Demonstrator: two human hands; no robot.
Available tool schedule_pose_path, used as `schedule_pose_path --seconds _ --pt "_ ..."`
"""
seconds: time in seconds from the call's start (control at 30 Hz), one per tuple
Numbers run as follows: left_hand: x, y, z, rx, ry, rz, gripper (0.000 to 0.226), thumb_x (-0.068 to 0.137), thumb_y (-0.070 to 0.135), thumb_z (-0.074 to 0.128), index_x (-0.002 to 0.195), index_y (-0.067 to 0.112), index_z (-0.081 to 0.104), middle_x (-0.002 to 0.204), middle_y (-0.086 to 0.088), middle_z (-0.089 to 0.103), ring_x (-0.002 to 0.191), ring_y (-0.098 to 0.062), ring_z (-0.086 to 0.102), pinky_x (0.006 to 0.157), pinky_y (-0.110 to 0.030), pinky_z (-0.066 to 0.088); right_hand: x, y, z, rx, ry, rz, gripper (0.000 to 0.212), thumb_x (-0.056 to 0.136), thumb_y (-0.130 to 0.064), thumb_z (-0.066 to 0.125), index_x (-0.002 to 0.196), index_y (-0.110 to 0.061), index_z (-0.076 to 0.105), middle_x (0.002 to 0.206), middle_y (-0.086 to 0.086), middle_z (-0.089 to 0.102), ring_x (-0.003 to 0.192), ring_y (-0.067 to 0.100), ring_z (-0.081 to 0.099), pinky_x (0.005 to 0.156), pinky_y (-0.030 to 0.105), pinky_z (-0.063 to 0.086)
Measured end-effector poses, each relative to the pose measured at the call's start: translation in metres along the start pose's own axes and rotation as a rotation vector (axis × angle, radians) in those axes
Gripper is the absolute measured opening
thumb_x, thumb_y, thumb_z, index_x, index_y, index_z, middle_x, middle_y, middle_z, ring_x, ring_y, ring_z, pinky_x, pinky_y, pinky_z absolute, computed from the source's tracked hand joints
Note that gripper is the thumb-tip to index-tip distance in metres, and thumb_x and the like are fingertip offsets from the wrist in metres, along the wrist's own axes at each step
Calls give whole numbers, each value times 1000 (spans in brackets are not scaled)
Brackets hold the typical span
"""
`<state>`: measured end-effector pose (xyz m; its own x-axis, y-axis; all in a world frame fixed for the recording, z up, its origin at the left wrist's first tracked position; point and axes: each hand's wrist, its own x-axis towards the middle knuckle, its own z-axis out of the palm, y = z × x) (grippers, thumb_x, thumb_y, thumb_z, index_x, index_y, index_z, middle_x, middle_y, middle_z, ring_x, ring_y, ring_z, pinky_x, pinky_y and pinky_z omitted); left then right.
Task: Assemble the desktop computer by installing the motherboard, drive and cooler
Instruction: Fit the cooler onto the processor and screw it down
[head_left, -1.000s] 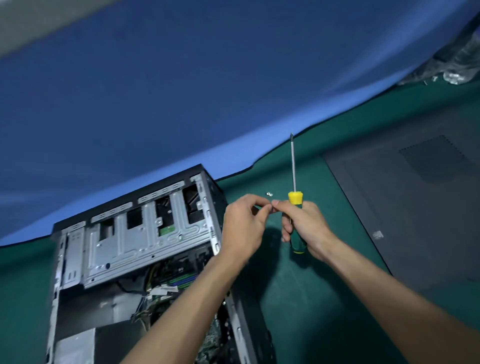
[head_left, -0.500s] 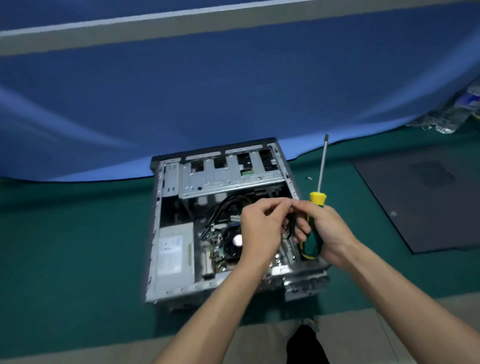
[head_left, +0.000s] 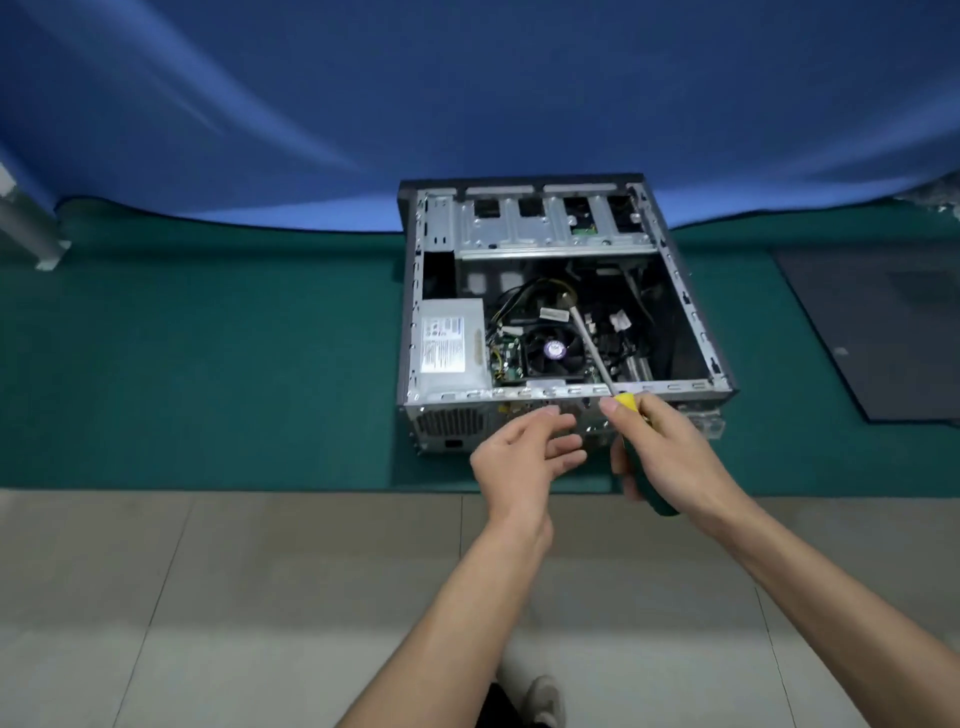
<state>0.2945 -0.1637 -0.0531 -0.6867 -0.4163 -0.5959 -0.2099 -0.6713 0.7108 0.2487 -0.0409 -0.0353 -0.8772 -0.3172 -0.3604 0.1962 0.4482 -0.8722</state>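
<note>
- Head view: the computer case (head_left: 566, 312) lies open-side up on the green bench (head_left: 208, 364), so its cooler (head_left: 553, 351) can be reached from above.
- The right hand (head_left: 670, 457) grips the screwdriver (head_left: 597, 353), shaft slanting up-left into the case, likely toward a screw; the left hand (head_left: 524, 457) hovers relaxed, holding nothing.

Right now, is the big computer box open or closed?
Open. The computer case lies on its side with no cover on top, so the cooler fan and power supply inside show.

One head view looks forward and steeply down from above, near the hands, over the case (head_left: 563, 312) and floor (head_left: 208, 597).
</note>
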Motion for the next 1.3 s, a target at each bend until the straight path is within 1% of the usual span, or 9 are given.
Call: schedule_pose_path --seconds 0.13,0.3,0.47,0.67,0.83,0.93,1.07,1.17,1.3 --pt "-3 -15 -36 -180 124 -112 6 86 -1 61 82 -2 64 59 -8 67 45 -12 59 45 -22 52 -17 31 8 -178 -85 -132 26 83 -52 59 75 -27 55 64 2 63 49 15 57 46 27 43" --pt "-12 -40 -76 -283 232 -165 9 87 2 60 79 -1 61 52 -5 62 43 -11 58 44 -21 51 -41 74 12 -361 -201 -152 37 69 -69 59 79 -34 63 67 -2 62 62 20 57 62 45 50" --pt "-24 -54 -99 -304 198 -159 7 91 10 58 85 5 60 68 -7 70 63 -16 69 60 -27 58 -58 104 18 -457 -269 -101 27 73 -60 66 75 -34 67 66 -1 61 62 19 55 62 41 50" --pt "-35 -57 -98 -257 138 -105 8 92 6 54 88 2 61 74 -12 71 69 -20 71 66 -30 59 -71 111 18 -403 -240 -69 14 75 -55 70 73 -41 67 65 0 60 57 15 48 60 39 49" --pt "-41 -58 -92 -181 113 -80 7 91 3 55 89 0 62 75 -12 72 71 -19 71 63 -28 59 -75 110 11 -400 -232 -56 21 74 -56 68 74 -36 68 67 7 61 64 28 53 62 41 50" --pt "-43 -56 -87 -194 134 -73 7 91 3 55 88 0 61 73 -12 72 68 -20 72 58 -27 58 -76 108 11 -379 -228 -57 18 73 -58 68 73 -40 68 66 4 62 57 21 51 61 40 51" --pt "-41 -50 -82 -280 134 -56 10 94 5 52 89 -1 58 73 -15 71 69 -25 72 57 -31 58 -74 101 7 -358 -211 -62 18 71 -59 68 76 -42 69 66 5 62 61 25 53 62 41 51" --pt "-40 -48 -78 -264 86 -45 10 94 5 51 90 -1 58 75 -14 72 72 -24 72 59 -30 58 -71 97 0 -361 -193 -57 19 71 -59 69 77 -41 70 66 5 61 55 16 46 61 38 51" --pt "-40 -47 -73 -204 59 -8 10 93 4 53 87 0 60 75 -13 72 73 -24 72 59 -28 57 -70 93 -5 -354 -195 -45 28 68 -63 67 77 -37 70 64 9 57 52 14 41 56 31 42"
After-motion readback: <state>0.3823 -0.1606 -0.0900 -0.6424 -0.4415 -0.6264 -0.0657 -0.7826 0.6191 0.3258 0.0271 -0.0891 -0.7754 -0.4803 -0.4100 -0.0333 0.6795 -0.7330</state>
